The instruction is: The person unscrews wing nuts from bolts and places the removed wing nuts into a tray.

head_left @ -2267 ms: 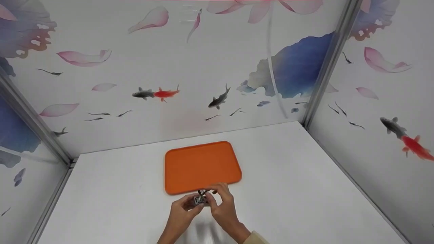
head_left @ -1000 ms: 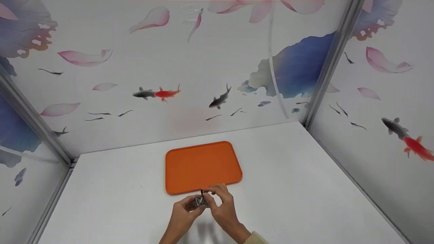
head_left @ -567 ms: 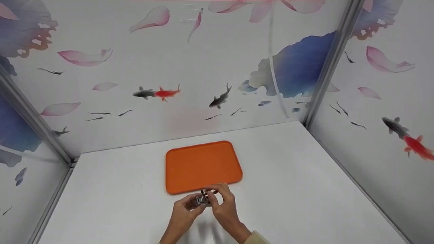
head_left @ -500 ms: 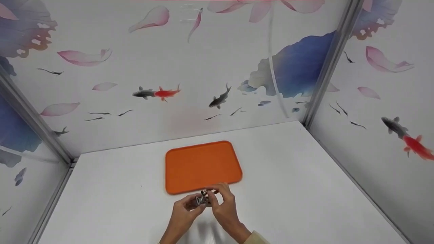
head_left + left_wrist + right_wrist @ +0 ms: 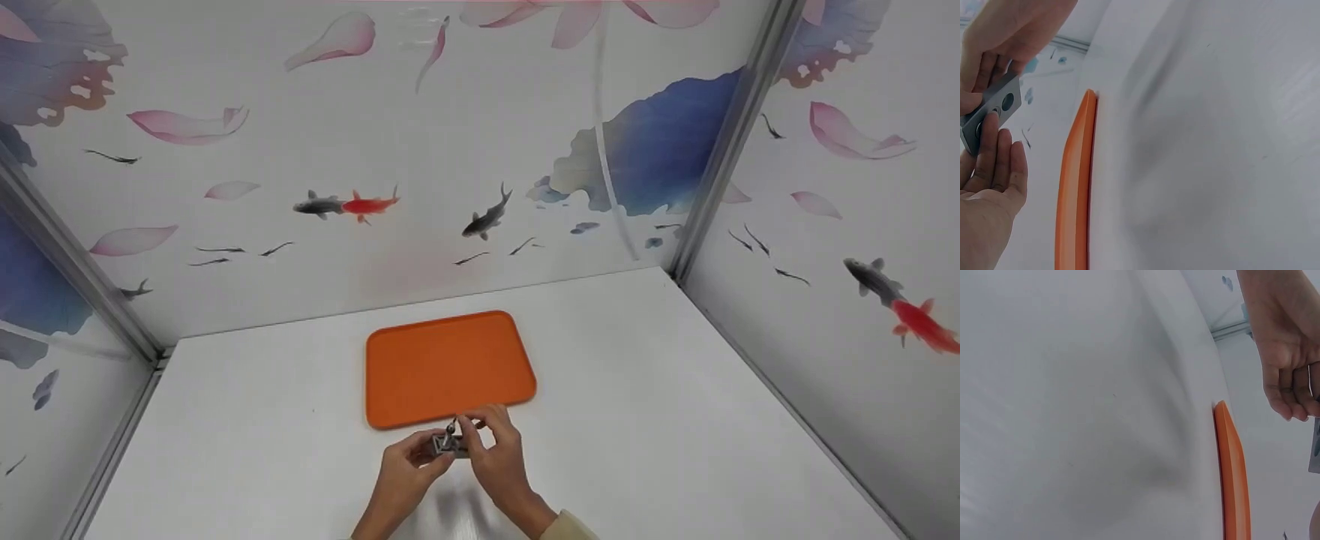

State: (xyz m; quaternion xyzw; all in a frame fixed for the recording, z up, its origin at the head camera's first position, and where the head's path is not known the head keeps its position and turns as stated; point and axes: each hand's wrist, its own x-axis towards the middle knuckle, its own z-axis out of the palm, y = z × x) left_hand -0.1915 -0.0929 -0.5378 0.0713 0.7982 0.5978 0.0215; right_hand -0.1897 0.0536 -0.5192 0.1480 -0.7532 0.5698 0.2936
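Between my two hands is a small grey metal block with round holes in its face, which show as dark circles in the left wrist view. My left hand grips the block from the left, thumb in front. In the left wrist view, fingers of this hand lie along its underside. A small shiny metal piece stands up from the block's top. My right hand pinches at this piece with thumb and index finger; its fingertips partly cover it. Only a corner of the block shows in the right wrist view.
An orange tray lies flat on the white table just beyond the hands. White panels painted with fish and petals close off the back and both sides, joined by metal posts.
The small metal piece on top of the block has turned between my right fingertips, showing different angles across the frames. The left hand and block stay almost in place.
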